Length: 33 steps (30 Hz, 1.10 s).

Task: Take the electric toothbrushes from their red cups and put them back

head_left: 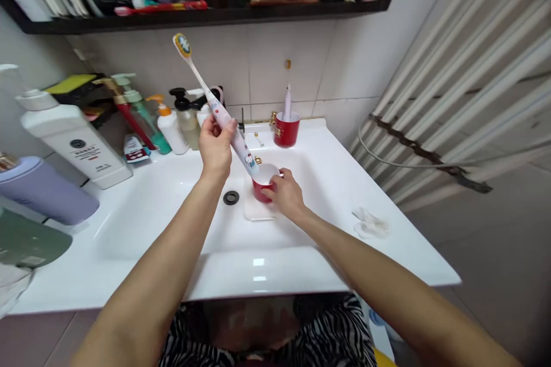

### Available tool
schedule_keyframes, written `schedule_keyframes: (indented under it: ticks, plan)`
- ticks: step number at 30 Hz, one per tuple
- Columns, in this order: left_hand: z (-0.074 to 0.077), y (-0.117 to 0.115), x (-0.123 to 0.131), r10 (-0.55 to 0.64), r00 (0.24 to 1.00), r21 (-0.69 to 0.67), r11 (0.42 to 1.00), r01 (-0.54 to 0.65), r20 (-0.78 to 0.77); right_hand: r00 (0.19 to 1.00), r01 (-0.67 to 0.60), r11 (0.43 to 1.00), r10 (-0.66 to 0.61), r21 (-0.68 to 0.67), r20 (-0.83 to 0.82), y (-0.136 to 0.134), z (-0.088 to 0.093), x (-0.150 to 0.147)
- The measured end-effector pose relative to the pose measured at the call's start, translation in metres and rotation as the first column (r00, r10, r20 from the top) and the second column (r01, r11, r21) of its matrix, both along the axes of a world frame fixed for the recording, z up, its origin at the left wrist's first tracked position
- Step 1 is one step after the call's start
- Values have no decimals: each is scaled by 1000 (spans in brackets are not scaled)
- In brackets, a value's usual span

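Note:
My left hand [216,146] is closed around the handle of a white and pink electric toothbrush [236,140]. The brush tilts, its yellow-rimmed head up at the left and its base just by the mouth of a red cup [261,190]; whether the base touches the cup I cannot tell. My right hand [286,192] grips that cup from the right side. Red outside and white inside, the cup is over a pale flat piece [258,210] in the white sink basin [172,212], right of the dark drain [231,198].
On the back ledge stands another red cup [286,131] holding a lilac electric toothbrush [287,100]. Several bottles [174,129] line the left side. A dark shelf [206,16] crosses above, a radiator [465,74] stands right, and crumpled tissue [370,223] lies on the right counter.

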<state>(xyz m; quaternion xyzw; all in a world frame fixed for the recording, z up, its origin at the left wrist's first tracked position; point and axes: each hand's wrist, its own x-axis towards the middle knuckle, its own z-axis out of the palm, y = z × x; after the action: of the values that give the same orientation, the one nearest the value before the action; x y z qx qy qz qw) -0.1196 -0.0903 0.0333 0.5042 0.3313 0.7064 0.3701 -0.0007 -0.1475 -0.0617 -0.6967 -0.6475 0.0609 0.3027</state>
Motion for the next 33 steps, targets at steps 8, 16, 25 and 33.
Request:
schedule_keyframes:
  ticks: [8,16,25,33]
  plan:
    - [-40,-41,-7,-171,970,-242,962,126,-175,831,-113,965,223,237,-510,-1,40,-8]
    - [-54,-56,8,-381,891,-396,879,266,-248,252,-170,966,233,194,-939,12,70,-32]
    - [-62,-65,17,-701,645,-588,395,707,304,19,-31,990,139,139,-990,13,71,-10]
    - [-60,-60,16,-685,647,-698,281,659,335,56,-165,981,111,100,-992,14,68,-9]
